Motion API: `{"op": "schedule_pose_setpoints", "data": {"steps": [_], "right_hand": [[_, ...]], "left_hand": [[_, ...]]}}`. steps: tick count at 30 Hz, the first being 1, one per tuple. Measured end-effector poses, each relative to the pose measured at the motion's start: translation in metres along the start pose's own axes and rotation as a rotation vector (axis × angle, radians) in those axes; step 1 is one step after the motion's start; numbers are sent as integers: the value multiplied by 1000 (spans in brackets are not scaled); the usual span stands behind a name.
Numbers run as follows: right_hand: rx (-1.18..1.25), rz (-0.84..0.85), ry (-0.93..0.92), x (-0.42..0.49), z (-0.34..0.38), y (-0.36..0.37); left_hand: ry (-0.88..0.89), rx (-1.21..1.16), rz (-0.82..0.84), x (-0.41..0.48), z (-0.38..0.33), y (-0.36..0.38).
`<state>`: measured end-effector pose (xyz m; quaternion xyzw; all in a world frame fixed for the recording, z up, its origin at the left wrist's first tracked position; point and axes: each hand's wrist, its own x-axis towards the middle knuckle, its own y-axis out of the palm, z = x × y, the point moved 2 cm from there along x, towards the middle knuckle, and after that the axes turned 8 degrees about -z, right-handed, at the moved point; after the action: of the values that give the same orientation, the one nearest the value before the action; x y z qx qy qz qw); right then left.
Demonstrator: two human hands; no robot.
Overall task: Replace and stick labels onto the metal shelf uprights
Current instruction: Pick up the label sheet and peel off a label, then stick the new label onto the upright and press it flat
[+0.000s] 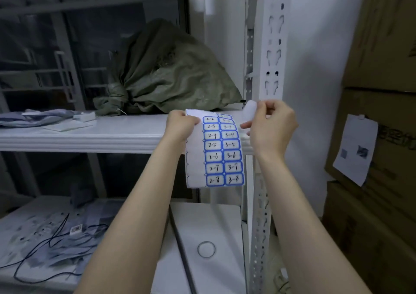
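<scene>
A sheet of blue-bordered labels point(221, 154) with handwritten numbers hangs in front of the white shelf; its left column is bare backing. My left hand point(182, 126) grips the sheet's upper left edge. My right hand point(271, 126) pinches a peeled label point(250, 110), white side toward me, just right of the sheet's top and right in front of the white perforated metal upright point(273, 46). The upright runs from the top of the view down past the shelf edge.
A tied green sack point(166, 75) lies on the white shelf point(90, 133) with some flat packets at left. White boxes point(207, 244) and cables sit on the shelf below. Stacked cardboard cartons point(382, 91) with a paper slip stand at right.
</scene>
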<state>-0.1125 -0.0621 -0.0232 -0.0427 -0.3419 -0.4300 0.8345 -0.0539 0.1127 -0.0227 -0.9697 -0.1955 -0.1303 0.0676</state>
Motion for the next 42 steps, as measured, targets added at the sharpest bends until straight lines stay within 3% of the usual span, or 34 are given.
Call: {"op": "schedule_pose_setpoints", "data": {"steps": [4, 12, 16, 18, 24, 28, 33, 42], "right_hand": [[113, 28, 62, -3, -4, -1], [180, 23, 127, 0, -13, 6], [188, 55, 163, -1, -22, 10], [179, 80, 181, -5, -24, 13], [258, 49, 214, -17, -26, 17], [366, -17, 259, -20, -31, 14], [446, -156, 344, -14, -39, 3], [466, -221, 387, -1, -48, -18]], "left_hand": [[-35, 4, -192, 36, 5, 18], [7, 225, -298, 66, 5, 37], [132, 669, -277, 68, 10, 40], [256, 750, -247, 63, 7, 43], [297, 129, 12, 13, -13, 43], [242, 100, 261, -20, -19, 45], [207, 86, 450, -33, -18, 51], [205, -36, 505, -49, -16, 76]]}}
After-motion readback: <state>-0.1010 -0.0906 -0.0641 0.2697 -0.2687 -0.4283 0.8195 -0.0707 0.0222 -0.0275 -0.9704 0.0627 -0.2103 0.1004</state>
